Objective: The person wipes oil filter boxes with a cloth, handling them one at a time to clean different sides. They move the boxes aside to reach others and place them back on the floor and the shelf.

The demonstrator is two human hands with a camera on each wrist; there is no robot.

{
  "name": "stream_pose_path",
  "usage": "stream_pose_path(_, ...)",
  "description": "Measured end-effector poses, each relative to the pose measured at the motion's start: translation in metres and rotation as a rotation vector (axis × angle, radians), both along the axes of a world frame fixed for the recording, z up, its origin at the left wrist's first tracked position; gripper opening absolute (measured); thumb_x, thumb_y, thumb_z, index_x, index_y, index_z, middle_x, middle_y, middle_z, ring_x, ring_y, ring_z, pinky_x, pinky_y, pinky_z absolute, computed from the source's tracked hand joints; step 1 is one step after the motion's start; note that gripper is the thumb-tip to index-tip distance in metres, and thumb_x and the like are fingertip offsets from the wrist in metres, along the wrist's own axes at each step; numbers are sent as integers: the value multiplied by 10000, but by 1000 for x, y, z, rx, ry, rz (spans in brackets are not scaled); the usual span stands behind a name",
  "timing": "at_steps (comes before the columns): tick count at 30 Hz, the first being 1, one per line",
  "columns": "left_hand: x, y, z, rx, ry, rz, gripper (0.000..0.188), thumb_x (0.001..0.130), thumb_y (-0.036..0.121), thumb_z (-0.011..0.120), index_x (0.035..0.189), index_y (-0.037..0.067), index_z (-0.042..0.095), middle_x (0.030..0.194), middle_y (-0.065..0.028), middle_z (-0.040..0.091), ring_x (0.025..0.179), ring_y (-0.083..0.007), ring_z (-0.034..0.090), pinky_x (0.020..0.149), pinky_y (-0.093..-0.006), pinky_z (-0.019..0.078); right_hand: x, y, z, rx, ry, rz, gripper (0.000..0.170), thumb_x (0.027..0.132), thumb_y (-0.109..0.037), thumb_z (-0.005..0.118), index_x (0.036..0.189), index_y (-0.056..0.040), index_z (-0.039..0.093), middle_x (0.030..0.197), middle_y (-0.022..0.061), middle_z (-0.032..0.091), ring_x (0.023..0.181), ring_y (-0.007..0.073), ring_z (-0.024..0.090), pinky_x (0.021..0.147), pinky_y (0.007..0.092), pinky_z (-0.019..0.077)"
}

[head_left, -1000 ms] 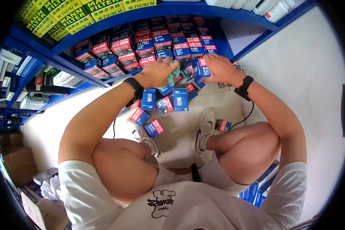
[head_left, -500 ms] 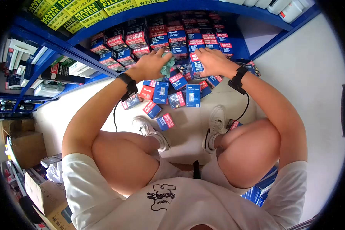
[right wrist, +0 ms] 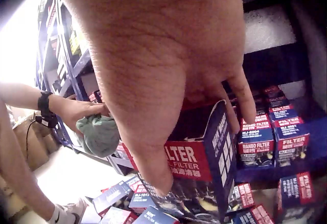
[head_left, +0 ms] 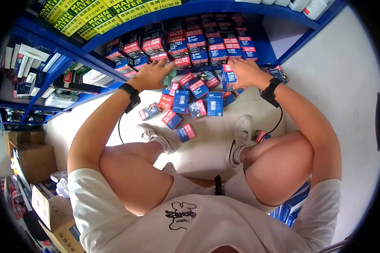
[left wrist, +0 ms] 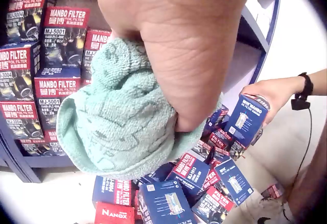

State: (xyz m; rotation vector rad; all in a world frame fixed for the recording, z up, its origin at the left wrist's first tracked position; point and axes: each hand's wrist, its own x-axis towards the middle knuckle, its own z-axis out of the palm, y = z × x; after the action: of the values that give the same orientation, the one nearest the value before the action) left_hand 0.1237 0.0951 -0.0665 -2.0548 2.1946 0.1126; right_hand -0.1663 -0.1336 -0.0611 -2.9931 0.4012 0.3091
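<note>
The left hand [head_left: 151,76] grips a bunched green cloth [left wrist: 120,127], which hangs below its palm near the front of the stacked boxes. A blue and red filter box [right wrist: 196,173] is pinched between the thumb and fingers of the right hand [head_left: 247,74], just in front of the shelf's lower edge. In the left wrist view the same box [left wrist: 246,119] shows its blue side. Rows of red and blue filter boxes [head_left: 182,49] stand stacked on the low shelf. Loose boxes [head_left: 198,88] lie in a heap on the floor between the hands.
A blue shelf edge [head_left: 215,7] runs above, with yellow-green boxes [head_left: 93,17] and white bottles [head_left: 314,8] on it. Side shelves [head_left: 38,71] stand at the left, a cardboard carton [head_left: 57,215] at lower left. Two shoes [head_left: 243,135] rest on the floor near single boxes.
The left hand has moved left with the cloth, away from the right hand. The right hand still holds its box, now slightly further right than half a second ago. The view has shifted a little.
</note>
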Motion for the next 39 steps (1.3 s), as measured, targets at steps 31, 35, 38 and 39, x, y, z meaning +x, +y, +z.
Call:
stream_pose_path(31, 1, -22, 13, -123, 25, -206, 686, 723, 248, 802, 1307, 176, 449, 1212, -157, 520, 1079, -400, 598, 783, -479, 592, -11, -15, -6, 21, 20, -49, 822, 588, -301, 882, 1235, 35, 502, 1220, 227, 608, 1150, 385, 601, 962, 449, 511)
stream_pose_path(35, 2, -19, 24, -117, 42, -225, 601, 740, 226, 747, 1255, 138, 451, 1166, -165, 519, 1098, -399, 576, 809, -475, 570, -6, -10, 1, 88, 7, -78, 831, 588, -303, 885, 1245, 33, 503, 1247, 223, 597, 1180, 377, 586, 968, 446, 510)
stream_pose_path(38, 1, -14, 25, -127, 13, -208, 608, 735, 219, 748, 1259, 140, 449, 1157, -165, 524, 1097, -401, 575, 801, -484, 573, -3, -13, -11, 75, -66, -47, 841, 585, -306, 889, 1248, 33, 499, 1275, 220, 584, 1207, 369, 572, 978, 439, 504)
stream_pose_path(39, 2, -13, 25, -127, 11, -210, 608, 735, 219, 748, 1259, 140, 449, 1157, -165, 524, 1097, -401, 575, 801, -484, 573, -2, -12, -10, 75, -68, -48, 841, 585, -306, 889, 1248, 33, 499, 1275, 220, 584, 1207, 369, 572, 978, 439, 504)
